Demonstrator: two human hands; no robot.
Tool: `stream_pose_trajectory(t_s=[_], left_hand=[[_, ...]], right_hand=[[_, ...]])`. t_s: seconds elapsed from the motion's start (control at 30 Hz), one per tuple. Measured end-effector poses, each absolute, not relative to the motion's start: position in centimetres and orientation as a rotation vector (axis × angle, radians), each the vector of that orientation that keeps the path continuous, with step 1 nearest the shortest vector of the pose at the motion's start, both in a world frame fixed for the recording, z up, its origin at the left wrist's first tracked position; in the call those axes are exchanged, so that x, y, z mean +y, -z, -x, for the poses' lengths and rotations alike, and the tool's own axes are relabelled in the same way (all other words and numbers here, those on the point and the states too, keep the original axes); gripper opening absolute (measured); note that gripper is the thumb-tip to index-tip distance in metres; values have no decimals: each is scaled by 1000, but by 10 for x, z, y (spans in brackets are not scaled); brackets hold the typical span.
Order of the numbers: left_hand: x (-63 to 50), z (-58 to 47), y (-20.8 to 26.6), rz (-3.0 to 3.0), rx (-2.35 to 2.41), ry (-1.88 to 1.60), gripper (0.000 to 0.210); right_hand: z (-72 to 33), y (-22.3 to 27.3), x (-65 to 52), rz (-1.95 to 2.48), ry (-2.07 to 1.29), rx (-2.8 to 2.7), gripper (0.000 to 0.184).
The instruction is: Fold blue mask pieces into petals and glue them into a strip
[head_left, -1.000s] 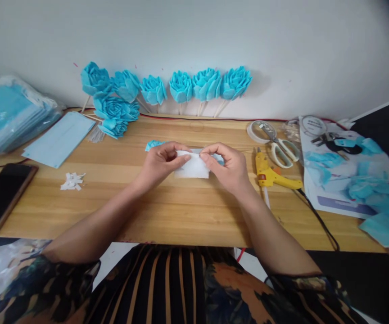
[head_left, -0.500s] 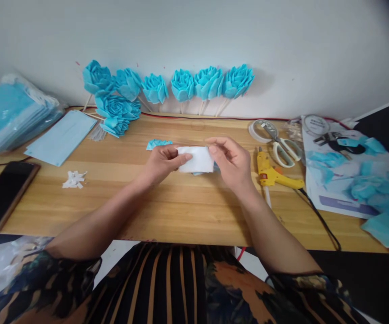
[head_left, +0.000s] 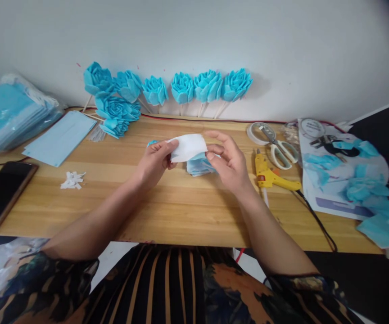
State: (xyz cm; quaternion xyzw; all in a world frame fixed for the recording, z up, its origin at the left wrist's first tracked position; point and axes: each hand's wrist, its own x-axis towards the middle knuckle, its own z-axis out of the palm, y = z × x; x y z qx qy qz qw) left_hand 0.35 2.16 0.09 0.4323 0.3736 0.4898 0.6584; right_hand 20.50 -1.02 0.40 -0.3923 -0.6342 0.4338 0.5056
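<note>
My left hand pinches a white rectangular piece of cloth at its left end, thumb on top. The piece is lifted above the table and bends slightly. My right hand is at the cloth's right edge, fingers apart; whether a fingertip touches the edge is hard to tell. Below the cloth, a small stack of pale blue pieces lies on the table, partly hidden by it. Behind my left hand a bit of bright blue folded material shows.
Blue flowers on sticks lean on the wall. At left are bagged blue sheets, flat pale blue sheets, a phone and white scraps. At right lie a yellow glue gun, scissors, tape and blue pieces.
The white cloth has moved up and left, still in my left hand, uncovering more of the pale blue stack. My right hand's fingers have come away from its right edge and spread.
</note>
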Motion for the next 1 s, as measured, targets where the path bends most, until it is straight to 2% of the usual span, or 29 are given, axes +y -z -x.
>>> stream_pose_trajectory(t_s=[0.17,0.37,0.63,0.83,1.0], left_hand=[[21,-4,1,-1008,835,-1108,44],[19,-2,2,-1156,844,-1091,46],[23,8,6,-1392,945,-1145,50],[24,3,9,-1334,900,-1183,37],[24,1,11,-1220,835,-1145,41]], right_hand=[[-205,-4,-10,965,-1119,-1507,46],[-204,0,-8,1083,-916,-1565,42],[-202,-4,-9,1090,-817,-1594,43],[-202,-4,-10,1111,-796,-1612,42],[-202,-4,-9,1125,-776,-1599,42]])
